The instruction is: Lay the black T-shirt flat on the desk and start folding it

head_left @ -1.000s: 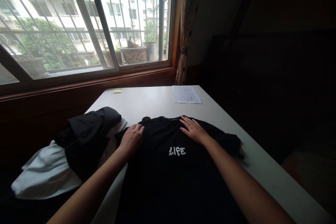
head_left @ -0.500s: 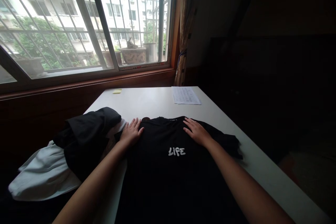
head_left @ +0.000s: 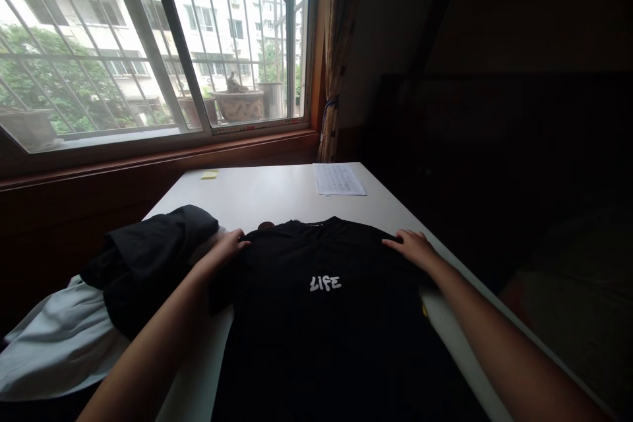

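A black T-shirt (head_left: 316,336) lies spread out flat, its collar toward the window and white lettering on the chest upside down to me. My left hand (head_left: 225,247) grips the shirt at its left shoulder, thumb on top and fingers curled at the edge. At the opposite shoulder, my right hand (head_left: 415,249) holds the cloth in the same way, near the sleeve. The sleeves are partly hidden by my hands and forearms. A brown round object (head_left: 266,225) peeks out behind the collar, mostly covered.
A white table (head_left: 257,188) carries the shirt. Dark and white clothes (head_left: 153,250) are heaped at the left edge. Printed sheets (head_left: 339,179) and a yellow sticky note (head_left: 210,174) lie at the far end. Beyond are a barred window (head_left: 227,46) and a tied curtain (head_left: 332,79).
My hands have gone from lying flat beside the collar to gripping the shirt's shoulders, the right one moving outward. The view has swung slightly right.
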The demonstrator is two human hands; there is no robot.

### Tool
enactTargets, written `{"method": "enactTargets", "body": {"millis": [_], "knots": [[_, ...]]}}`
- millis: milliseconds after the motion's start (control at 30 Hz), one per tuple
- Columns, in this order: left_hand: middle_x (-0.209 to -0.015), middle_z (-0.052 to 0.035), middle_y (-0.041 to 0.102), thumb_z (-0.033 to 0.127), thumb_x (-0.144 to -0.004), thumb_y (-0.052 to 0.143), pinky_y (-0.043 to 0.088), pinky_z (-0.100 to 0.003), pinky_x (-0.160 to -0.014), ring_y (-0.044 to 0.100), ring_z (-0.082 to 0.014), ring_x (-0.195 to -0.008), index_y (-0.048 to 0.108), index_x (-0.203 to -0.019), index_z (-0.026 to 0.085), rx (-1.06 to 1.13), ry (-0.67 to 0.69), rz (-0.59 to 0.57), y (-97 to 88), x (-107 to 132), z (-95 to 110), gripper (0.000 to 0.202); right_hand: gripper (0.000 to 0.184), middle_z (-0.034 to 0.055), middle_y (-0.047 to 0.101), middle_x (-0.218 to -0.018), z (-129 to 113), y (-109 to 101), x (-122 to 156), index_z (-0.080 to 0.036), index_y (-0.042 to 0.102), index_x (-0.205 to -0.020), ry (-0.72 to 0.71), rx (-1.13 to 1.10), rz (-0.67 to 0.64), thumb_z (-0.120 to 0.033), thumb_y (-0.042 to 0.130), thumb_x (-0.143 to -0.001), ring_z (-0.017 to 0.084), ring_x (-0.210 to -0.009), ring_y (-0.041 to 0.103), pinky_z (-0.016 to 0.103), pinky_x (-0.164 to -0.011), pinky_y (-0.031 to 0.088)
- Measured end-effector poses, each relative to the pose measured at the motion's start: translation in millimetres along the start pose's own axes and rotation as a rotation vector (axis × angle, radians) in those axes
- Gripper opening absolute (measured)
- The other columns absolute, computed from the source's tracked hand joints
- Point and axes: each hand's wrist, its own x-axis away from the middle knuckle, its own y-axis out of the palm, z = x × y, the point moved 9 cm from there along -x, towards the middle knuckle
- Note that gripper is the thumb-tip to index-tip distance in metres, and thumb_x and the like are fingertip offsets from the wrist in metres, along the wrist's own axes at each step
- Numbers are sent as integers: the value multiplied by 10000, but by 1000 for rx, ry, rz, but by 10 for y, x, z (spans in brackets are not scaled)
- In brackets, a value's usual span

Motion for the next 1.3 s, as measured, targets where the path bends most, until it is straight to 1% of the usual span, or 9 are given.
{"method": "enactTargets", "body": {"millis": [133,333,500,633,767,900,1000,1133,1300], "knots": [[-887,-44,694,317,-960,551,469,-257,-701,646,-196,-808,598,-918,213,0,40,59,-210,20,85,121,376,80,710,-937,-57,-190,25,-244,600,-855,-146,-200,-68,-606,515,-913,255,-863,659,327,-740,496],[-1009,-62,643,251,-1027,368,432,-256,-683,592,-173,-787,548,-963,208,-103,30,210,-387,70,172,196,353,20,674,-726,-43,-553,-116,-264,610,-915,-71,-102,98,-599,501,-940,230,-710,653,293,-625,401],[-879,-63,628,200,-973,467,413,-290,-670,581,-206,-745,603,-918,201,-250,7,171,-207,-24,136,147,277,54,739,-852,5,-340,-161,-272,683,-1044,3,112,27,-487,535,-951,238,-720,668,296,-581,370],[-1054,-133,622,121,-948,433,459,-362,-805,589,-282,-973,643,-1069,177,-339,50,208,-245,-68,264,248,285,103,726,-1139,-78,-225,-123,-235,681,-1176,-28,194,79,-336,502,-979,269,-968,665,335,-723,443],[-1171,-145,598,158,-955,465,477,-415,-895,528,-316,-1116,663,-1146,199,-374,203,179,-236,-107,703,278,263,124,698,-1137,-528,-271,-113,-190,720,-1106,-168,208,232,-241,500,-973,298,-1101,594,383,-923,453],[-1139,-96,616,215,-927,583,510,-329,-846,552,-251,-1050,649,-1226,259,-362,407,50,-16,-146,1328,309,253,106,691,-1111,-1224,-118,-176,-194,727,-1097,-366,44,145,-217,501,-987,271,-1082,589,374,-973,469],[-1161,-79,607,245,-927,594,517,-295,-787,565,-226,-1018,622,-1276,289,-369,492,-20,116,-197,1671,353,275,84,675,-1171,-1656,0,-258,-220,703,-1177,-437,12,89,-216,490,-1002,240,-1103,586,345,-957,484],[-1168,-90,614,225,-919,595,510,-302,-755,568,-237,-1014,611,-1283,290,-411,564,-87,161,-299,1846,370,336,53,641,-1273,-2034,96,-352,-266,686,-1188,-551,30,2,-118,516,-939,222,-1139,562,339,-956,472],[-1095,-101,644,116,-898,547,490,-364,-833,561,-258,-1023,629,-1236,271,-496,620,-133,149,-416,1821,381,414,59,664,-1208,-2233,109,-431,-279,696,-1110,-689,117,-132,-50,600,-779,277,-1175,516,425,-998,418]]}}
